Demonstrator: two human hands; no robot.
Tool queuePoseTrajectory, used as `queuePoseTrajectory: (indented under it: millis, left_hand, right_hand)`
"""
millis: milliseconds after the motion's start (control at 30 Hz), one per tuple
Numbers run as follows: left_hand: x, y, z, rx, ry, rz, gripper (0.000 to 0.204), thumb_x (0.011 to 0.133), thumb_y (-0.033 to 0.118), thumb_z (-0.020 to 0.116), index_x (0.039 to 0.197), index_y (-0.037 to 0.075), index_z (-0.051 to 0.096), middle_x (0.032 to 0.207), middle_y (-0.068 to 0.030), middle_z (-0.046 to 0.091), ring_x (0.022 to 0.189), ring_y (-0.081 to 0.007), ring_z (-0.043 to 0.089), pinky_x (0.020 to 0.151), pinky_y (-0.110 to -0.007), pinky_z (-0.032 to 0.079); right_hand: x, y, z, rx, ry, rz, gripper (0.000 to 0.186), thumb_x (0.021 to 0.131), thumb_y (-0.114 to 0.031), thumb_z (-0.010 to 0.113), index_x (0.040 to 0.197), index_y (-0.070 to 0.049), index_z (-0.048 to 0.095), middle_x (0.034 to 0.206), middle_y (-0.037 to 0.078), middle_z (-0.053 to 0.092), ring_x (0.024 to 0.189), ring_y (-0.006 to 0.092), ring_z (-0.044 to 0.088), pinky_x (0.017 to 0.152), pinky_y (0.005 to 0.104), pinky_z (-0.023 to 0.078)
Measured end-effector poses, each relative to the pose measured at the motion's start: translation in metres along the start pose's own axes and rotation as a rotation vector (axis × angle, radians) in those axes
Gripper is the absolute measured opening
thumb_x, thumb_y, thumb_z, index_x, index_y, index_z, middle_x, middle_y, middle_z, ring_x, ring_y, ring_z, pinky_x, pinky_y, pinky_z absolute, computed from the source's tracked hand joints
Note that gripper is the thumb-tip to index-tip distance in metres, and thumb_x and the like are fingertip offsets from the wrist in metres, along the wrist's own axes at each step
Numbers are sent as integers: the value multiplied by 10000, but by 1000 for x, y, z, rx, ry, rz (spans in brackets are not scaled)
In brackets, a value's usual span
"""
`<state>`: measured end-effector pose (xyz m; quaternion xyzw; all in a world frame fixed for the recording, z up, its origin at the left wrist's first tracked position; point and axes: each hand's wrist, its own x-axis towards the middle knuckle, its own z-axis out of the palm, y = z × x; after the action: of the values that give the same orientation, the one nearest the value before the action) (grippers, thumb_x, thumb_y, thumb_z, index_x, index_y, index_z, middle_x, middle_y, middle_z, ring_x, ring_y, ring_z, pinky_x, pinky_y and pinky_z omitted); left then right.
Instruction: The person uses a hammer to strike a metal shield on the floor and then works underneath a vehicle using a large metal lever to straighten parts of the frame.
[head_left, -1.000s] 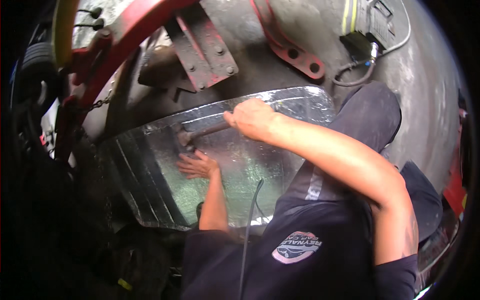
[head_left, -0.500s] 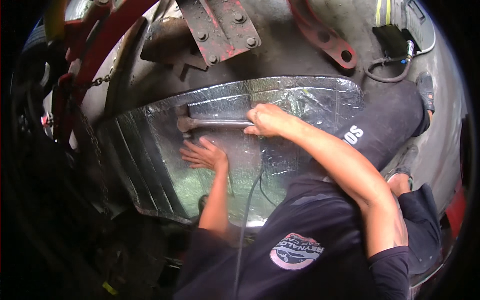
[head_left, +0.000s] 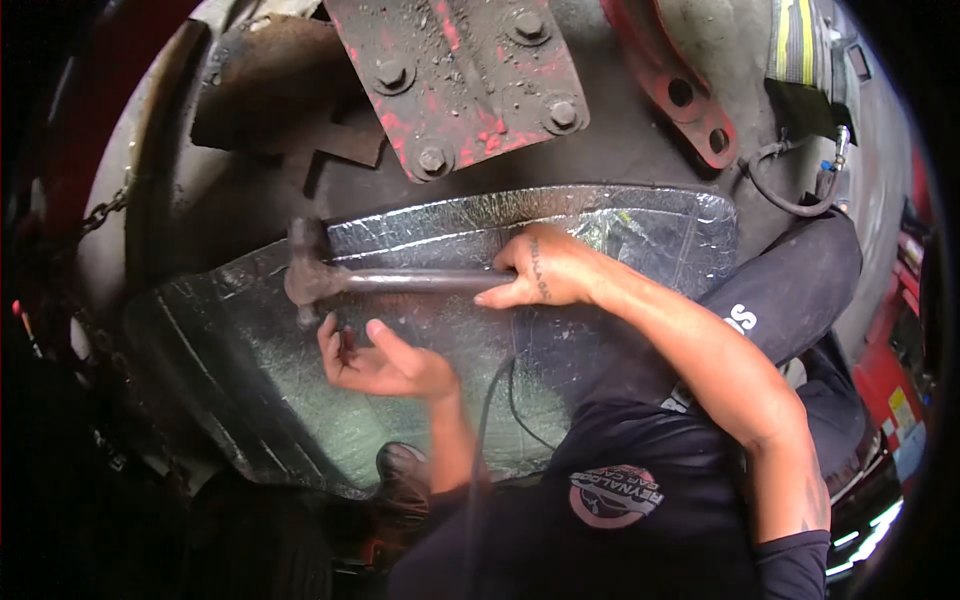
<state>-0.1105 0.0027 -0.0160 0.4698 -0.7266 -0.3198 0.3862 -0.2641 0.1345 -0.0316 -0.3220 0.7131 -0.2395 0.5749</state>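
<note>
My right hand (head_left: 545,268) is closed round the long handle of a dark metal hammer-like tool (head_left: 420,280), held level, its crosswise head at the left. My left hand (head_left: 395,365) is turned partly palm up just below that head, fingertips loosely curled and thumb apart, holding nothing; whether its fingertips touch the head I cannot tell. Beneath both lies a silver, creased foil mat (head_left: 230,370), with a dark cable (head_left: 513,400) looping over its lower part.
A bolted red steel plate (head_left: 460,110) juts in above the mat, beside a curved red arm (head_left: 690,120) with holes. A rusty plate (head_left: 270,90) and chain (head_left: 105,212) are at the left. A hose (head_left: 775,185) with a metal fitting is at the right, above my bent leg (head_left: 790,280).
My left hand has turned from flat, spread fingers to palm up and loosely curled. The tool has swung level and sits farther left in view. The view has shifted toward the bolted plate.
</note>
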Motion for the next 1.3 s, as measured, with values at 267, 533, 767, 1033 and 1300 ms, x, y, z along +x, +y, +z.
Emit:
queuePoseTrajectory:
  millis: [267,533,767,1033,1300]
  left_hand:
    - [-33,147,74,-1380,-1070,-81,298,838,138,611,1080,-31,574,973,-181,589,907,-309,614,802,-392,487]
    - [-28,197,74,-1910,-1752,203,384,730,226,672,1013,-1,548,953,-157,528,896,-344,534,760,-442,437]
    - [3,191,48,-2271,-1622,-167,169,803,131,650,849,-12,573,821,-139,546,800,-336,552,709,-414,438]
    - [78,166,36,-2621,-1475,-276,252,847,79,640,647,5,506,598,-127,501,552,-297,520,528,-390,369]
    - [148,118,-6,-2694,-1212,136,245,859,45,636,645,3,524,560,-105,440,454,-234,469,447,-339,331]
  right_hand:
    - [4,-5,1,-63,-18,54,591,761,-591,625,809,-5,690,714,239,621,687,413,608,643,461,475]
    - [12,-18,-4,-79,-99,170,575,758,-605,612,797,-36,690,754,189,642,721,369,618,659,439,476]
    - [10,-26,-3,-28,-118,323,535,764,-584,627,907,-72,696,821,155,662,784,341,631,696,414,486]
    - [10,-18,13,-56,6,280,521,737,-528,665,766,-8,687,685,185,638,653,350,606,612,426,465]
    - [4,-92,38,-351,143,479,436,808,-389,662,1011,-5,628,897,216,637,837,354,605,717,445,460]
